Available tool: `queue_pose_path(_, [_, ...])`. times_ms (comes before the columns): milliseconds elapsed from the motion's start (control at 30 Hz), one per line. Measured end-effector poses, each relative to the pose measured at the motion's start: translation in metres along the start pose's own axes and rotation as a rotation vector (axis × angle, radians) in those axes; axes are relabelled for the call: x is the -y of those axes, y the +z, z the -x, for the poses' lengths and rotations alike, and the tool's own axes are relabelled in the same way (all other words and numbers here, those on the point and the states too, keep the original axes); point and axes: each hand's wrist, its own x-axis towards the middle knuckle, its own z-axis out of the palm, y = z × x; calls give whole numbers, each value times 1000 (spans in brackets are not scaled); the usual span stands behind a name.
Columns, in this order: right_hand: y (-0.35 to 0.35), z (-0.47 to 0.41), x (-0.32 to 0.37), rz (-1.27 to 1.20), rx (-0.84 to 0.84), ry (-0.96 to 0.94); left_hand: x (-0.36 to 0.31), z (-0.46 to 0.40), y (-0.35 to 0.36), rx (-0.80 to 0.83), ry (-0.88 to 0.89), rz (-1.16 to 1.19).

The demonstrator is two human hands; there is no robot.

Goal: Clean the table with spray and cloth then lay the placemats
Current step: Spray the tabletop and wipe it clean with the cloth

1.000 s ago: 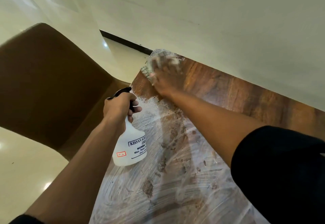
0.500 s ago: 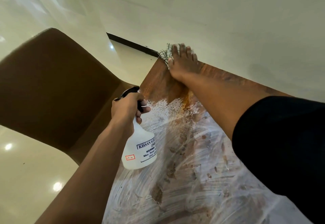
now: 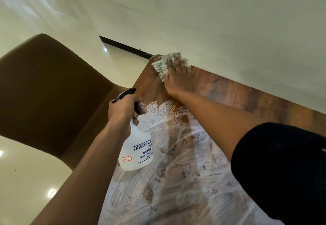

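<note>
White spray bottle (image 3: 135,151) reads "KISSAN", "MUMBAI", held in left hand (image 3: 123,109); right hand (image 3: 178,78) flat, pressing cloth (image 3: 163,64)

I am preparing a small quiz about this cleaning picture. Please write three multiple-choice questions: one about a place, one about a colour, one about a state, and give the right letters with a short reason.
1. Where on the table is the cloth?
A. at the far corner by the wall
B. in the middle
C. at the near edge

2. What colour is the spray bottle?
A. green
B. white
C. red

3. What is the state of the table surface near the camera?
A. dry and bare
B. covered by placemats
C. smeared with white streaks

Answers:
1 A, the right hand presses the cloth at the far corner, next to the wall.
2 B, the body of the bottle held in the left hand is white with a blue printed label.
3 C, white wipe marks cover the near wood, and no placemat is in view.
</note>
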Motion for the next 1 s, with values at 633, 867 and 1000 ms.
queue_pose_path(633, [-17,-58,30,111,219,-294,8,25,-29,-18,46,16])
queue_pose_path(867, [-6,-25,19,118,234,-446,11,28,-5,8,50,13])
queue_pose_path(1000, [-17,-17,5,47,181,-230,10,34,3,6,60,7])
